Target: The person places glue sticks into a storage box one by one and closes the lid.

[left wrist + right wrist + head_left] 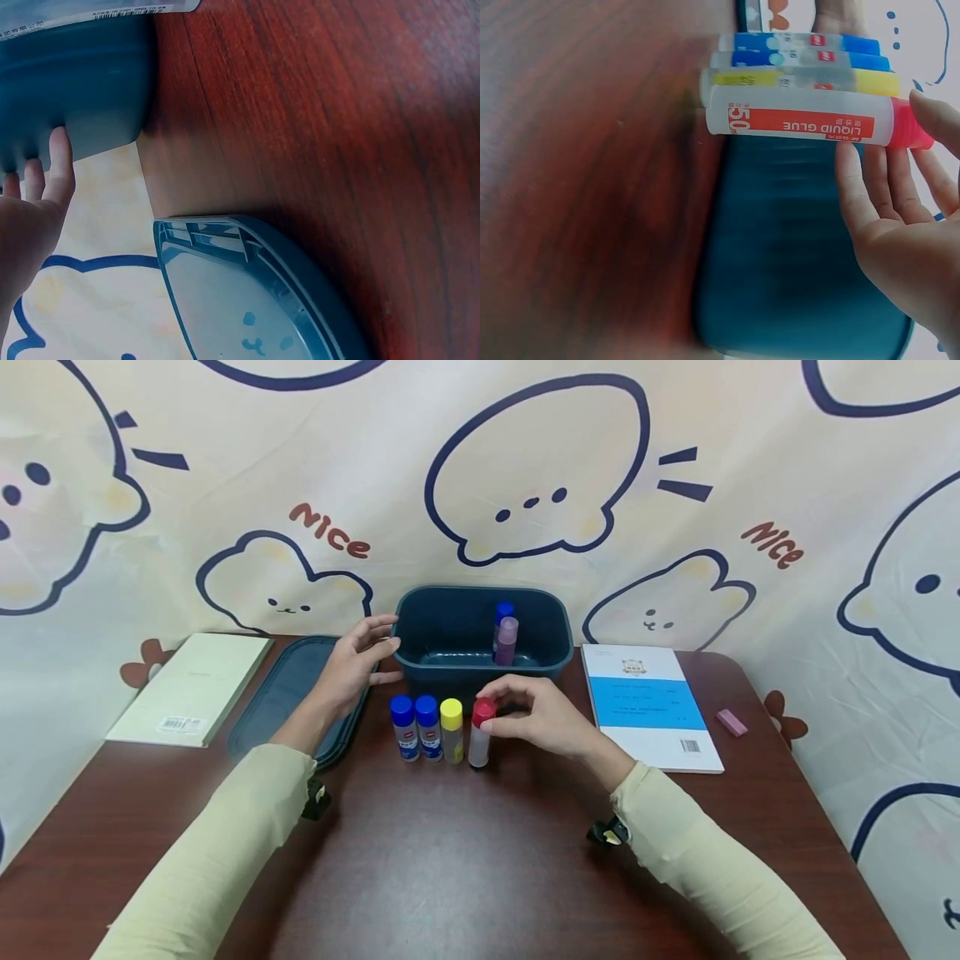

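Note:
A liquid glue bottle with a red cap (480,745) stands upright at the right end of a row. My right hand (546,717) pinches its cap between thumb and fingers; its label shows in the right wrist view (802,124). Whether its base touches the table is hard to tell. Close beside it are a yellow-capped glue bottle (452,732) and two blue-capped glue bottles (427,731). Behind the row sits a dark teal bin (420,672), holding a purple bottle (507,643) and a blue-capped one (504,610). My left hand (352,664) rests its fingers against the bin's left side (75,97).
A teal lid (258,718) lies left of the bin, partly under my left arm. Farther left is a pale green book (191,689). To the right are a white and blue book (648,702) and a small pink block (732,722). A patterned cloth (525,460) hangs behind the table.

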The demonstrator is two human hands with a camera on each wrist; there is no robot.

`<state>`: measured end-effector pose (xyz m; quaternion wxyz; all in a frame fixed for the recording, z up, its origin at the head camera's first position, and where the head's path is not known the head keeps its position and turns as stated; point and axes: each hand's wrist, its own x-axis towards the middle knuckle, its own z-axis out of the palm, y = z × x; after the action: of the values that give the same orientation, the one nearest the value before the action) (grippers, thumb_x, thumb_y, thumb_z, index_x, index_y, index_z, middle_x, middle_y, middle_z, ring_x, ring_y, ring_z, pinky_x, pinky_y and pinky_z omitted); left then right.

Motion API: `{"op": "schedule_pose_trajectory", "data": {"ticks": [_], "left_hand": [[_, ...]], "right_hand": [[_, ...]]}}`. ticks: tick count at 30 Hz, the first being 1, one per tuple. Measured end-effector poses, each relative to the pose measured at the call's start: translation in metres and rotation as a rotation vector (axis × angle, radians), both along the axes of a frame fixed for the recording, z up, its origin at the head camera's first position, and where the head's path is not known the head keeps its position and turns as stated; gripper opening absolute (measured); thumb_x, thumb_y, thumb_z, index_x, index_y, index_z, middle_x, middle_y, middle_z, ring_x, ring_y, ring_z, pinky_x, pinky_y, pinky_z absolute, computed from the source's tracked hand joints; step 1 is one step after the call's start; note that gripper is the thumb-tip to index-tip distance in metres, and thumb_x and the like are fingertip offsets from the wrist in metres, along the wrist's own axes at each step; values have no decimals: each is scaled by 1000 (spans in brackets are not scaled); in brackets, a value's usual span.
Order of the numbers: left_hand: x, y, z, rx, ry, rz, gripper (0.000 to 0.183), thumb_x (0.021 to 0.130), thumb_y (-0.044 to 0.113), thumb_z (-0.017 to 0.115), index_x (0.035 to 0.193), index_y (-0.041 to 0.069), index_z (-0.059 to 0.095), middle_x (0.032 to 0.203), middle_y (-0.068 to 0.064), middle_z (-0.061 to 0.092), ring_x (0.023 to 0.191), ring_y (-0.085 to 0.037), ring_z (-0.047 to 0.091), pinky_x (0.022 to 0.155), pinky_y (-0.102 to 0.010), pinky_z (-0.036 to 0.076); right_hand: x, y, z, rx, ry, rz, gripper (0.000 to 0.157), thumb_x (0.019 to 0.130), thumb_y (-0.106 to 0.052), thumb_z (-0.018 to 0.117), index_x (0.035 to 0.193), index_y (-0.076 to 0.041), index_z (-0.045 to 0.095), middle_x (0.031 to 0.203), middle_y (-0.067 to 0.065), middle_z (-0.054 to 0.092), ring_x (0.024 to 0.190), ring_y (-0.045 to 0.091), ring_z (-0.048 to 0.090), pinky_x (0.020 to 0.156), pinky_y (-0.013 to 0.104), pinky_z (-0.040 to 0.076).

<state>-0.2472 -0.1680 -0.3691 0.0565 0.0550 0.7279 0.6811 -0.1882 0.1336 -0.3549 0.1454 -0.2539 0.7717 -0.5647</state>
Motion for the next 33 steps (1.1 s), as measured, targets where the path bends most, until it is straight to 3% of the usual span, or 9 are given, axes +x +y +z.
{"op": "schedule_pose_trajectory", "data": {"ticks": [24, 33], "left_hand": [[0, 0, -1, 3, -4, 5, 50, 107, 21, 53, 153, 10, 38, 157, -13, 35, 139, -33, 38, 96, -52, 53], [0, 0, 1, -8, -6, 8, 50, 106, 23, 54, 152, 11, 40, 156, -13, 35, 139, -33, 39, 94, -49, 55]], "right_hand": [[-17, 3, 47, -78, 126, -69, 34, 93, -11, 74, 125, -7, 66, 119, 9, 65, 112, 27, 60, 87, 40, 58], [-22, 3, 58, -108, 156, -85, 32, 94, -10, 73, 125, -5, 65, 118, 10, 65, 109, 28, 60, 87, 38, 57]]}}
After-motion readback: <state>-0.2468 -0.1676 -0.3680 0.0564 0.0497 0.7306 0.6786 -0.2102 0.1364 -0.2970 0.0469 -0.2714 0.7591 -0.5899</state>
